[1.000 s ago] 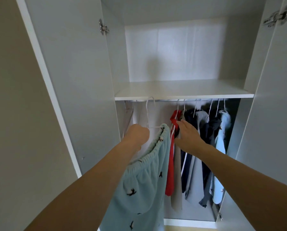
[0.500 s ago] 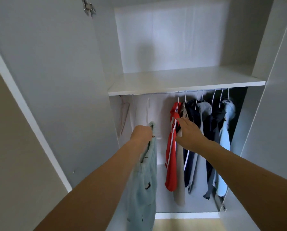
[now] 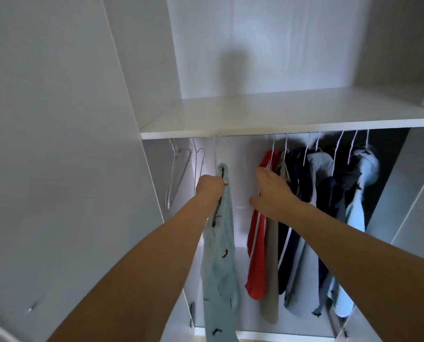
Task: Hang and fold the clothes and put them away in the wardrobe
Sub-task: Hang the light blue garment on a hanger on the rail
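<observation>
**Pale blue garment going onto the rail**

Head view: soft, light and limp by the look of it, hanging in a long narrow drape; likely to slide off a smooth wire hanger if jostled, so best held high, at the bunched waistband right by the hanger, with the hook steered onto the rail from there. Pale blue garment [image 3: 218,255] printed with small dark marks, top edge gathered and rolled over a thin white hanger [image 3: 215,154] whose hook seems to reach up behind the shelf [image 3: 280,124]; whether seated on the rail cannot be told. Hangs left of centre in the wardrobe [image 3: 58,144], in the gap between two bare hangers [image 3: 179,174] at far left and the row of hung clothes at right. Left hand [image 3: 209,187] curled tight, grip closed on the garment's top. Right hand [image 3: 271,193] relaxed, fingers loosely extended, pressing against the red garment [image 3: 256,262] at the near end of the hung clothes [image 3: 329,206].
</observation>
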Demonstrator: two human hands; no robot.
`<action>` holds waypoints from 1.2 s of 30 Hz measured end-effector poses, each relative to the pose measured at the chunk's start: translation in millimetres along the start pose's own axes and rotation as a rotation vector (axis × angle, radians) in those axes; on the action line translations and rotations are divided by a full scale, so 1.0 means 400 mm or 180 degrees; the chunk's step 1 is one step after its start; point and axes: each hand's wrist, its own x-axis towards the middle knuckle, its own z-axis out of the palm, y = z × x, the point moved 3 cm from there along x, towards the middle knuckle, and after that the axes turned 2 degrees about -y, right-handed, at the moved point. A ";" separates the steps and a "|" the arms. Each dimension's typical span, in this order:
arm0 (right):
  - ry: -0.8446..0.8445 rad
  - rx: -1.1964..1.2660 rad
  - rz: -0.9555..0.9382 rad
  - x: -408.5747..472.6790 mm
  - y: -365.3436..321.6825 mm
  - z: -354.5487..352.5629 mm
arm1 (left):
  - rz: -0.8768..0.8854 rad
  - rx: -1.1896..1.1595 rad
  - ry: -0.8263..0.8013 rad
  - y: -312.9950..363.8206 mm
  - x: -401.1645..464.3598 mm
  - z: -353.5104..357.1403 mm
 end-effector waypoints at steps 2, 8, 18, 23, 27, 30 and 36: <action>-0.0008 0.0019 -0.0014 0.022 0.013 0.016 | -0.0078 -0.0045 -0.0036 -0.020 0.042 0.025; 0.0082 0.0107 0.0242 0.104 0.104 0.071 | 0.0057 0.0059 -0.0202 -0.040 0.203 0.127; 0.0351 0.0037 0.0451 0.267 0.209 0.117 | 0.0480 -0.0227 -0.0455 0.072 0.425 0.236; 0.0583 -0.0142 0.0507 0.321 0.252 0.127 | 0.0637 -0.0321 -0.0467 0.122 0.490 0.302; 0.0665 -0.0152 0.0581 0.357 0.284 0.137 | 0.0744 -0.0146 -0.0442 0.159 0.526 0.338; 0.0704 -0.0172 0.0583 0.377 0.298 0.138 | 0.0764 -0.0054 -0.0464 0.180 0.554 0.363; 0.0667 -0.0232 0.0583 0.397 0.325 0.146 | 0.0743 -0.0100 -0.0544 0.192 0.588 0.395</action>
